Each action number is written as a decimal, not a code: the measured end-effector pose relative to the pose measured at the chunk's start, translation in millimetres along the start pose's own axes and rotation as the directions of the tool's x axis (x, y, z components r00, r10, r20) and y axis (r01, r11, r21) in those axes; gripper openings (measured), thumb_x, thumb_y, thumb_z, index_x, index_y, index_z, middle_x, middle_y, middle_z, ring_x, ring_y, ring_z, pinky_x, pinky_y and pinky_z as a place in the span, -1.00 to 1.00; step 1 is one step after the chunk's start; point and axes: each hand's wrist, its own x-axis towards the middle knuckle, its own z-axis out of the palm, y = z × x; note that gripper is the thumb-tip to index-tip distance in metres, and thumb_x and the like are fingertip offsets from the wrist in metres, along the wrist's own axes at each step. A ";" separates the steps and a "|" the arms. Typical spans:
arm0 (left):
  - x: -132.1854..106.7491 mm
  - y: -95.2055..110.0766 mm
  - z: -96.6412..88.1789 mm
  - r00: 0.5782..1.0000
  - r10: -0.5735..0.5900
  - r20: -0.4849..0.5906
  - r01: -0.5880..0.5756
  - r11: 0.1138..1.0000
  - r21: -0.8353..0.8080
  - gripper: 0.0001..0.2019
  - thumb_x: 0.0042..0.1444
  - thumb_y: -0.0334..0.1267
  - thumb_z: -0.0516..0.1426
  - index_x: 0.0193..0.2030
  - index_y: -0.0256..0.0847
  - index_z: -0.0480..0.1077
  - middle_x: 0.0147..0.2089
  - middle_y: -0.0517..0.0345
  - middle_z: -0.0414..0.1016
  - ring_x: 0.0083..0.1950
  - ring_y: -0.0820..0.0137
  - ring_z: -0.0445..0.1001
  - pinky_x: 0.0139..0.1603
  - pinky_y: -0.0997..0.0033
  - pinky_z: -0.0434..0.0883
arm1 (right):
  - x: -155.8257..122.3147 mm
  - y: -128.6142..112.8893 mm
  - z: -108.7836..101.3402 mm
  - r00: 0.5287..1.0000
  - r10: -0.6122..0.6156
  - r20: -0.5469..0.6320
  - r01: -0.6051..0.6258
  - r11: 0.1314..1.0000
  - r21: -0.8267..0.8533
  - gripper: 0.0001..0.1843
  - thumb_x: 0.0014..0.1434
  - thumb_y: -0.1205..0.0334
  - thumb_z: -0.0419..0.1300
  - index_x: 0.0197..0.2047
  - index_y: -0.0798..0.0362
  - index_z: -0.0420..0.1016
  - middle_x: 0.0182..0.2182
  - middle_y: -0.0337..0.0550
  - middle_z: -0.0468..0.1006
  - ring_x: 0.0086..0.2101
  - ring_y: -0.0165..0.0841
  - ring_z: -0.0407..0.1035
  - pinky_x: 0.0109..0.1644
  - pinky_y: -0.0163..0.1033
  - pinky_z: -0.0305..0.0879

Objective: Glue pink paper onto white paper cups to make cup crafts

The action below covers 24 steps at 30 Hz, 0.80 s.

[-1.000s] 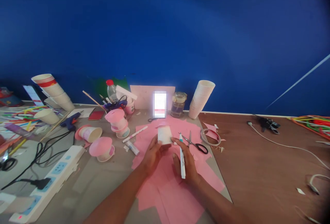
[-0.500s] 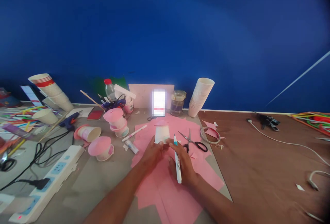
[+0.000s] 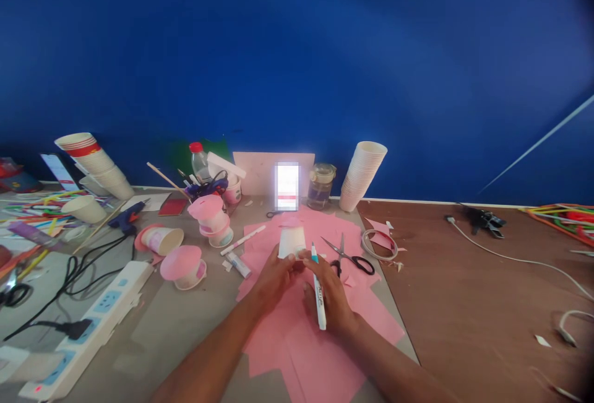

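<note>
My left hand (image 3: pixel 273 280) is closed around the lower left side of a white paper cup (image 3: pixel 291 243), which has a pink paper piece at its far end. A white acrylic marker (image 3: pixel 319 301) with a teal band lies across my right hand (image 3: pixel 336 299), held between its fingers. The right fingertips meet the cup's near right edge, and part of the cup is hidden behind both hands. Overlapping pink paper sheets (image 3: pixel 297 341) spread out beneath. Just right of the marker lie open scissors (image 3: pixel 344 257) with black handles.
Pink-topped paper cups (image 3: pixel 182 264) stand to the left, near a power strip (image 3: pixel 88 335) and a glue gun (image 3: pixel 124 220). At the back are a lit phone (image 3: pixel 286 186), a glass jar (image 3: pixel 320 185) and a cup stack (image 3: pixel 364 175). A cable coil (image 3: pixel 379 244) lies right of the scissors.
The whole view has shifted very slightly. Both hands, the cup and the marker keep nearly the same positions.
</note>
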 end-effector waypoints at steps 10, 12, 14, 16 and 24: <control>1.5 -2.8 1.4 0.996 0.005 -0.086 -0.007 1.000 -0.022 -0.69 0.05 -0.24 0.20 -0.04 -0.20 0.36 -0.14 0.00 0.50 -0.11 0.31 0.47 0.01 0.18 0.34 | 3.6 -3.1 -1.8 1.000 -0.013 -0.009 0.013 1.000 -0.001 -0.38 0.13 0.44 0.03 0.25 -0.02 0.05 0.09 0.02 0.38 0.12 -0.15 0.25 0.06 0.08 0.34; 1.1 -2.6 1.6 0.996 0.000 -0.087 -0.001 1.000 -0.018 -0.69 0.06 -0.25 0.19 -0.04 -0.20 0.35 -0.13 0.00 0.50 -0.10 0.31 0.47 0.02 0.18 0.33 | 4.2 -3.9 -2.3 1.000 -0.011 -0.010 0.011 1.000 0.004 -0.38 0.12 0.45 0.03 0.25 -0.02 0.06 0.09 0.02 0.38 0.11 -0.16 0.26 0.08 0.08 0.32; 0.9 -2.0 1.9 0.997 0.000 -0.082 -0.001 1.000 -0.015 -0.70 0.07 -0.25 0.18 -0.04 -0.20 0.35 -0.13 0.00 0.49 -0.10 0.31 0.46 0.02 0.17 0.33 | 4.5 -4.6 -2.7 1.000 -0.006 -0.005 0.006 1.000 0.009 -0.39 0.12 0.46 0.03 0.24 -0.01 0.07 0.08 0.02 0.39 0.11 -0.16 0.26 0.08 0.09 0.31; 0.9 -1.2 2.5 0.997 0.005 -0.078 -0.006 1.000 -0.014 -0.70 0.07 -0.26 0.18 -0.03 -0.20 0.35 -0.13 0.00 0.49 -0.10 0.32 0.46 0.03 0.17 0.33 | 4.7 -5.0 -3.1 1.000 -0.002 -0.006 0.002 1.000 0.010 -0.40 0.12 0.45 0.03 0.23 0.00 0.08 0.08 0.02 0.40 0.12 -0.15 0.26 0.08 0.09 0.31; 2.5 -1.2 2.2 0.997 -0.001 -0.078 0.001 1.000 -0.010 -0.66 0.05 -0.25 0.20 -0.01 -0.19 0.34 -0.14 0.00 0.49 -0.10 0.30 0.46 0.02 0.17 0.32 | 4.0 -2.9 -2.1 1.000 0.002 -0.007 -0.002 1.000 0.022 -0.41 0.13 0.44 0.03 0.23 0.00 0.09 0.06 0.03 0.41 0.09 -0.18 0.28 0.09 0.06 0.30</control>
